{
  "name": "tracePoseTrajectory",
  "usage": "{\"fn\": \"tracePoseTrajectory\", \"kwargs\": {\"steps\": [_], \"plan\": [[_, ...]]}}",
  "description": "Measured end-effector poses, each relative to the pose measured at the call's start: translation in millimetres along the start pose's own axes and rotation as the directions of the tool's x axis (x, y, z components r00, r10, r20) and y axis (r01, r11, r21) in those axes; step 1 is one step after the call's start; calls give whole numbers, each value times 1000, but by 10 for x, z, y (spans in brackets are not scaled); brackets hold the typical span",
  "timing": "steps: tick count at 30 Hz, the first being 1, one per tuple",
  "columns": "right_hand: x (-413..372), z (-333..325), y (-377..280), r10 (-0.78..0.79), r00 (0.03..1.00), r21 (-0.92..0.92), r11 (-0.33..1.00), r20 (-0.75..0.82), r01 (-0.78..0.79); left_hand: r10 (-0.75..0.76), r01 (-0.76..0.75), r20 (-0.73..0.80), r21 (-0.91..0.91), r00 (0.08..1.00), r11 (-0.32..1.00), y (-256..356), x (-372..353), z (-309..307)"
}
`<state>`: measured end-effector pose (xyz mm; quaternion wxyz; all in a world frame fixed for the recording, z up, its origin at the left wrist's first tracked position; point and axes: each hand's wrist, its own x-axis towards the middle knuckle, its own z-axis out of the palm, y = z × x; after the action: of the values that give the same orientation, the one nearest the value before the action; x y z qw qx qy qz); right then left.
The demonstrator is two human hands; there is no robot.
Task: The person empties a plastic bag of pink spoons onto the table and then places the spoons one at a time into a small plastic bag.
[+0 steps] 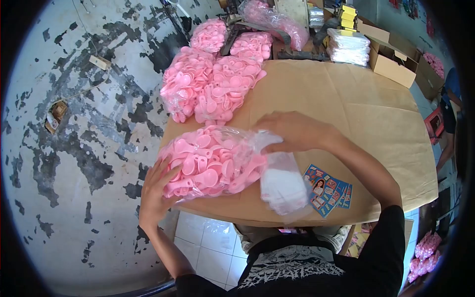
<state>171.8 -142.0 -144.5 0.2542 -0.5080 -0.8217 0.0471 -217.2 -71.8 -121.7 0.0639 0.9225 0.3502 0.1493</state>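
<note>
A clear plastic bag of pink plastic scoops (208, 166) lies on its side near the left front of the table. My left hand (159, 190) rests against the bag's left side, fingers spread. At the bag's right end, my right hand (294, 131) has thumb and fingers about the loose plastic mouth; the fingertips are slightly blurred. Just below that hand lies a stack of small clear plastic bags (284, 190). Several blue printed cards (324, 190) are fanned out to the right of the stack, beneath my right forearm.
Several more bags of pink scoops (217, 84) crowd the table's back left. Packs of clear plastic (348, 47), yellow blocks (348, 17) and an open cardboard box (393, 67) stand along the back. A peeling wall (84, 198) borders the left. Another person (451, 99) is at far right.
</note>
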Motion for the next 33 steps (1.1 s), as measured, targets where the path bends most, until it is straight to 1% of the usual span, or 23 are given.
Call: {"fn": "tracePoseTrajectory", "kwargs": {"steps": [2,3,5,6,7,8,10,12,14,15,17,19,22,23,26,29,32,33], "plan": [[156,100,-10,13,972,16,1000,236,-17,-38,39,45,-17,998,999,-41,17,-81],[216,102,-22,10,979,9,1000,205,-12,-26,28,92,-14,995,1000,-22,1,-137],[299,64,-61,11,988,-4,1000,154,-11,60,-59,14,-96,998,994,99,62,-279],[355,32,-67,-26,997,17,1000,73,25,101,-104,-26,-138,995,985,181,128,-349],[437,-24,-63,-64,998,33,997,-7,64,199,-201,-80,-15,977,979,334,277,-416],[522,-88,-67,-103,991,45,993,-85,107,230,-237,-100,-66,968,969,437,461,-376],[686,-258,-133,-149,970,42,986,-192,160,287,-310,-154,-157,946,938,624,860,-289],[822,-341,-131,-190,935,38,977,-299,210,371,-376,-168,7,913,927,660,1269,-176],[910,-351,-29,-214,886,32,968,-411,249,276,-272,61,-73,959,960,621,1732,-270],[909,-342,30,-137,922,128,973,-361,194,232,-217,178,-102,956,971,593,1879,-297],[853,-321,129,11,970,302,951,-242,65,310,-306,-19,-213,951,928,485,1945,-187],[810,-365,167,-30,956,248,963,-291,106,357,-398,-180,-324,917,858,373,1940,29],[745,-438,143,-104,943,174,971,-315,165,345,-385,-172,-374,923,843,394,1876,137],[744,-414,144,-129,943,163,969,-307,186,314,-352,-158,-437,936,828,469,1848,123],[783,-238,255,-231,935,51,966,-270,254,279,-297,-106,-424,954,856,521,1815,169],[791,-192,240,-207,952,36,975,-227,221,262,-286,-114,-386,958,877,546,1793,201],[809,-208,237,-256,947,66,960,-196,273,246,-263,-93,-372,965,890,529,1757,214],[809,-197,218,-257,945,49,961,-202,272,232,-257,-111,-399,966,880,519,1747,230]]}}
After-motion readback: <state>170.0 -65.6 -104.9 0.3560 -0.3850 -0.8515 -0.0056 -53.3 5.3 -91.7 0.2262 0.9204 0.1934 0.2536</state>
